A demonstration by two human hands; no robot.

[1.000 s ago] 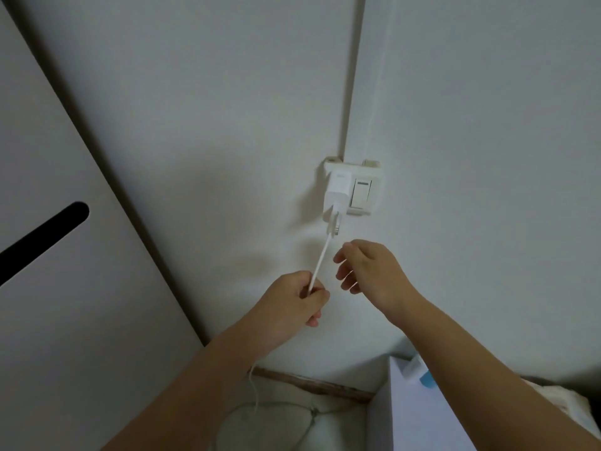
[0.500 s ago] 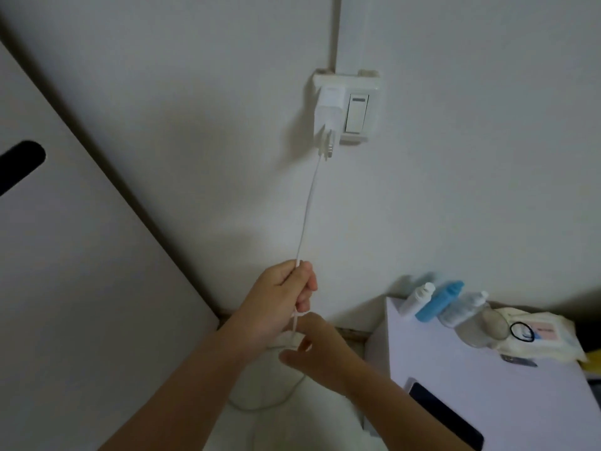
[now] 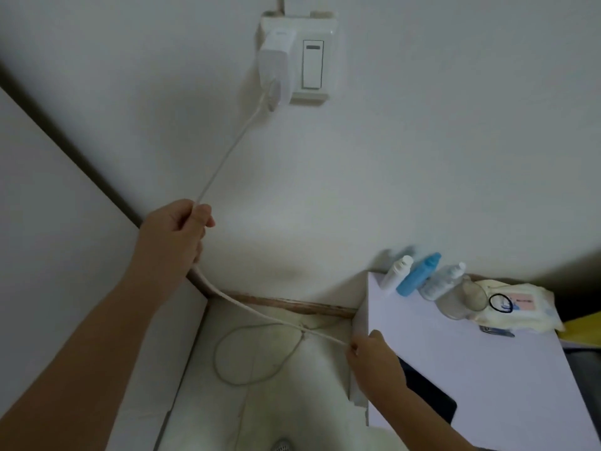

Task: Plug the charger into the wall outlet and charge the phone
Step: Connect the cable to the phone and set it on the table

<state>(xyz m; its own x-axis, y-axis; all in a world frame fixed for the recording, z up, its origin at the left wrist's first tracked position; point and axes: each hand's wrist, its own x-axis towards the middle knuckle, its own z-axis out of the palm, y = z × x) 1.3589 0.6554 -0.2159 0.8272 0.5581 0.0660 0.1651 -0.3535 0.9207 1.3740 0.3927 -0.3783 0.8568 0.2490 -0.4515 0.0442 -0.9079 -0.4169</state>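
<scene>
A white charger (image 3: 275,65) is plugged into the wall outlet (image 3: 299,56) at the top, beside a white switch. Its white cable (image 3: 224,157) runs down and left into my left hand (image 3: 177,236), which is closed around it. From there the cable (image 3: 260,312) stretches down and right to my right hand (image 3: 374,359), which pinches it near the edge of the white table. The dark phone (image 3: 429,397) lies flat on that table, partly hidden behind my right forearm.
A white table (image 3: 487,369) at the right carries small bottles (image 3: 419,276), a glass jar, a wipes pack (image 3: 517,307) and a hair tie. A white cabinet side (image 3: 48,222) stands at the left. Another thin cable loops on the floor (image 3: 247,353) between them.
The view has tilted down. My right hand slid along the cable, down and right toward the table, drawing the cable taut. My left hand still grips the cable, lower on it.
</scene>
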